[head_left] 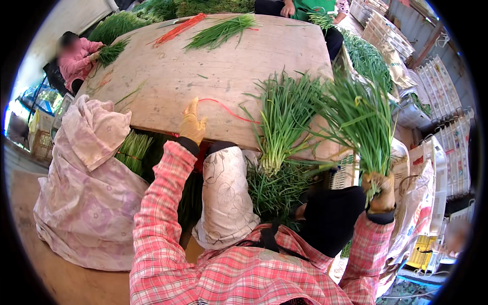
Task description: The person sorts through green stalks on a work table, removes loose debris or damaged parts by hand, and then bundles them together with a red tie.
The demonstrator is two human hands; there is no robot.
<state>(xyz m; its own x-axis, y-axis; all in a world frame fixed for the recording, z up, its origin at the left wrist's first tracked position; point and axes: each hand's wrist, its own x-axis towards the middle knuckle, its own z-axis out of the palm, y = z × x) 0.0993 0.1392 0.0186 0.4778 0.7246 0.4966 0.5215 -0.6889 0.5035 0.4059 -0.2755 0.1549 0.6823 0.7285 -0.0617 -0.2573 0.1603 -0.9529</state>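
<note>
A: Left hand [192, 123]?
B: Gloved, thumb spread from fingers, over near edge of table [162, 71]. Red string [227, 109] just right of fingertips.
A: Right hand [383, 195]?
B: Gloved, clamped around stalk ends of leafy green bunch [368, 127], leaves fanning out beyond the hand.
A: Second bunch [284, 114]?
B: Lying on table between both hands, leaves pointing away.

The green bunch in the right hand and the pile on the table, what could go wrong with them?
The right hand grips the green bunch low, so its spread leaves might snag. The pile's stalk ends poke past the table's near edge, so a bump could knock it down.
</note>
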